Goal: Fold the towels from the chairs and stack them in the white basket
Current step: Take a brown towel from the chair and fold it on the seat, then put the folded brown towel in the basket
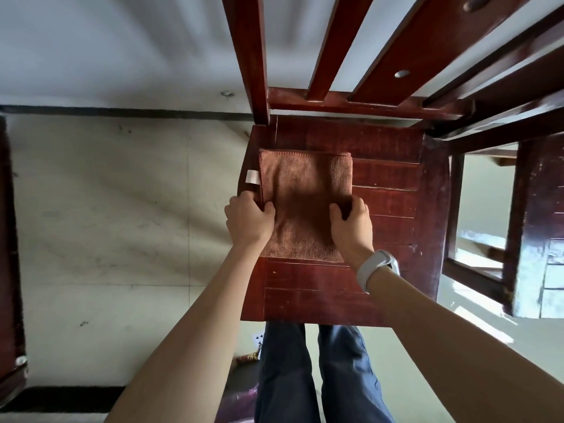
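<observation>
Brown towel (pixel 305 203) lies flat on chair seat (pixel 390 184), used as folding surface; left hand (pixel 248 219) and right hand (pixel 351 227) closed on its side edges, apparently for another fold.

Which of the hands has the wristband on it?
The right hand, gripping the brown towel's right edge, has a white wristband. The left hand, on the towel's left edge, has a bare wrist.
</observation>
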`<state>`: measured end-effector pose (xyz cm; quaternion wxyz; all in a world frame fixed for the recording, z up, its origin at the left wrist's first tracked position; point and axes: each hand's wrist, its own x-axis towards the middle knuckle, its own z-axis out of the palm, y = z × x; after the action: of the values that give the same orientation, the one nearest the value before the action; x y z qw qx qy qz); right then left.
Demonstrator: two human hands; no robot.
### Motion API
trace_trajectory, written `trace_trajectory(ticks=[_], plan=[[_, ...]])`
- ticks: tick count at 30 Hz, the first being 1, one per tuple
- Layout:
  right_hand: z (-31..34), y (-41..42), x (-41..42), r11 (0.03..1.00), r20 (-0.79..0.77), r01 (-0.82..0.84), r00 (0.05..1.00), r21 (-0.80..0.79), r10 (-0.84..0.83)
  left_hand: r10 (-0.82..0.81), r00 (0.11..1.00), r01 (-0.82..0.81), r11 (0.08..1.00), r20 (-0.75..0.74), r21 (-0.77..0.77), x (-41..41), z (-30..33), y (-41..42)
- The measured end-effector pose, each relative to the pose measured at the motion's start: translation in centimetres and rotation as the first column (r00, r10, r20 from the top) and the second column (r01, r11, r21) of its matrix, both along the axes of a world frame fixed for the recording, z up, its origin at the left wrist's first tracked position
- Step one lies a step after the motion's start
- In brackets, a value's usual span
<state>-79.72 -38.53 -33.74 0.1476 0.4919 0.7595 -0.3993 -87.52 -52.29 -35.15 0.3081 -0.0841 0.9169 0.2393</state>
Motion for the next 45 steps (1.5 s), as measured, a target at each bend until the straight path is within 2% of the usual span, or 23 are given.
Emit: trace_trajectory(ticks=[4,9,11,17,21,26,32,35,38,45], plan=[[0.4,0.1,0.6,0.997,-0.054,0.04,0.998,-0.071,-0.044,-0.047,0.996,0.055,0.993,-0.077,0.104,0.7,1.3,0.5],[1.7,0.4,1.6,0.982,-0.112,0.124,0.984,-0.146,-0.141,0.114,0.993,-0.118,0.947,0.032,0.3,1.2,3.2,0.9],[2.9,0.8,2.3,0.969,-0.148,0.168,0.969,-0.18,-0.196,0.118,0.993,-0.12,0.932,0.028,0.343,1.7,4.3,0.9],[9.1,2.7,7.0,0.955,-0.261,0.256,0.921,-0.148,-0.288,-0.074,0.993,0.102,0.934,-0.094,0.343,4.5,10.3,2.5],[13.5,4.5,12.2,0.914,-0.282,0.381,0.869,-0.142,-0.406,-0.231,0.957,0.28,0.891,-0.175,0.359,7.9,15.5,5.7],[18.7,7.8,20.3,0.799,-0.305,0.571,0.739,-0.19,-0.6,-0.444,0.874,0.486,0.793,-0.197,0.368,13.7,21.1,11.5],[24.0,12.6,34.4,0.574,-0.382,0.774,0.461,-0.267,-0.801,-0.653,0.718,0.688,0.615,-0.242,0.384,25.3,26.4,21.6],[26.0,15.7,42.9,0.478,-0.419,0.834,0.343,-0.276,-0.841,-0.716,0.656,0.735,0.537,-0.237,0.414,33.5,28.2,27.1],[28.0,18.7,51.6,0.4,-0.438,0.887,0.272,-0.23,-0.857,-0.766,0.598,0.769,0.467,-0.236,0.436,42.1,30.1,32.1],[32.1,25.3,67.3,0.163,-0.485,0.982,0.096,-0.099,-0.869,-0.876,0.394,0.83,0.21,-0.278,0.517,58.4,34.7,43.3]])
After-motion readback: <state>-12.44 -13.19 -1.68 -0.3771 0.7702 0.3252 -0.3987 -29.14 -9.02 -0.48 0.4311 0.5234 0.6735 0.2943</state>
